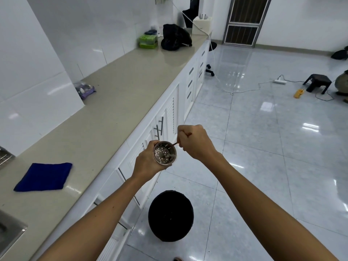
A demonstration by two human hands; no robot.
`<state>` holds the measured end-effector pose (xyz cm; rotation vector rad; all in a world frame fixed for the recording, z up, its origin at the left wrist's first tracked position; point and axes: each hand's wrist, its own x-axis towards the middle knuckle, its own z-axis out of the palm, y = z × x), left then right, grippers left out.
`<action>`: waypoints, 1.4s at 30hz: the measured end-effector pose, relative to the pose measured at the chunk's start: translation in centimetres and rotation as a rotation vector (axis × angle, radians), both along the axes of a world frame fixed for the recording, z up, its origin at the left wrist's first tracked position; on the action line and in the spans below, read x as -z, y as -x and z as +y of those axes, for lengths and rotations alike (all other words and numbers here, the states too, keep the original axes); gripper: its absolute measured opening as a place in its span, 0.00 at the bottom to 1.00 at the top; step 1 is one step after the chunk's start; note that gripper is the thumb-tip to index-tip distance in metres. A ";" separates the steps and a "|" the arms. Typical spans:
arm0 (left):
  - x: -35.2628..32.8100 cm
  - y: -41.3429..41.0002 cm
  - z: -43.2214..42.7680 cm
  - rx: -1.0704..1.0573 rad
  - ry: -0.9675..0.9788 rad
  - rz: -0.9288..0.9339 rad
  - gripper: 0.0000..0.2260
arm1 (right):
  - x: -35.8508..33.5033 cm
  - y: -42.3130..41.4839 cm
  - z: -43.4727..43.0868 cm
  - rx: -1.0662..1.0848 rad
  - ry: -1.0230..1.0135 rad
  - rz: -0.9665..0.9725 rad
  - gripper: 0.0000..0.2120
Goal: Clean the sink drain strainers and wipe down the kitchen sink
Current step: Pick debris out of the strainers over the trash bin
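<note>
over black bin (170, 215), left hand (146, 163) grips strainer (165, 153), mouth toward camera, right hand (194, 141) pinches stick (175, 144)

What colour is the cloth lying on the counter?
The cloth is dark blue, plain with no pattern. It shows in the head view, folded flat on the beige counter.

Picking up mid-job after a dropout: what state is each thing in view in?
strainer: gripped by left hand, hollow side facing camera.
thin stick: pinched in right hand, tip inside strainer.
black bin: uncovered, on floor.
blue cloth: folded, flat on counter.
far door: closed.
</note>
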<state>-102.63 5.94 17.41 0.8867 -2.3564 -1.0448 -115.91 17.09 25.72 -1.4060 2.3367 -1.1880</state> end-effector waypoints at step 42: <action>0.1 1.0 -1.1 0.041 0.060 -0.054 0.34 | 1.3 1.6 -0.5 -0.267 -0.257 -0.236 0.15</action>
